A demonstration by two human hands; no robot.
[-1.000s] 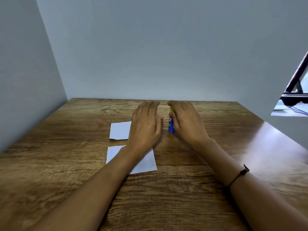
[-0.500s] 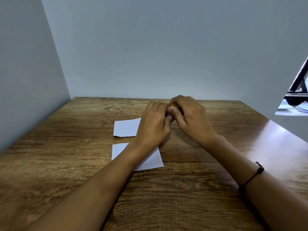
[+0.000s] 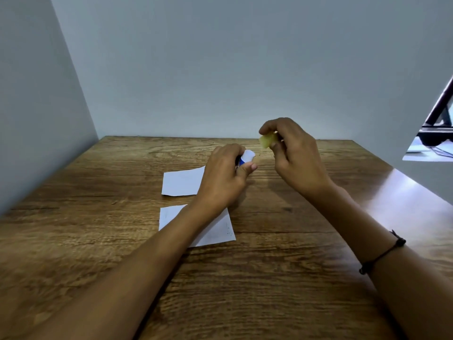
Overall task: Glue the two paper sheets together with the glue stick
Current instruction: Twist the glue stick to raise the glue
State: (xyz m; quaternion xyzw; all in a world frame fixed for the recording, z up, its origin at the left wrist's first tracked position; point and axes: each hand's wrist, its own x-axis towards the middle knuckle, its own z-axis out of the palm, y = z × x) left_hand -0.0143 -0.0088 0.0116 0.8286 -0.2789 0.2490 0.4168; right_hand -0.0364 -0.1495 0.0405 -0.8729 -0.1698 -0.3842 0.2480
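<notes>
Two white paper sheets lie flat on the wooden table (image 3: 98,241): the far sheet (image 3: 182,181) and the near sheet (image 3: 215,231), which my left forearm partly covers. My left hand (image 3: 224,179) grips the blue glue stick (image 3: 246,158), whose white uncapped end points up and to the right. Most of the stick's body is hidden in my fist. My right hand (image 3: 296,158) is raised a little to the right and pinches the yellow cap (image 3: 268,141) between its fingertips. The cap and the stick are apart.
Grey walls close the table at the left and the back. At the far right, past the table's right edge, a dark stand (image 3: 438,119) rests on a white surface. A dark cord bracelet (image 3: 382,252) circles my right wrist.
My right hand first held the capped stick upright on the table. Both hands then closed on it. Now the cap is off in my right hand, the stick in my left.
</notes>
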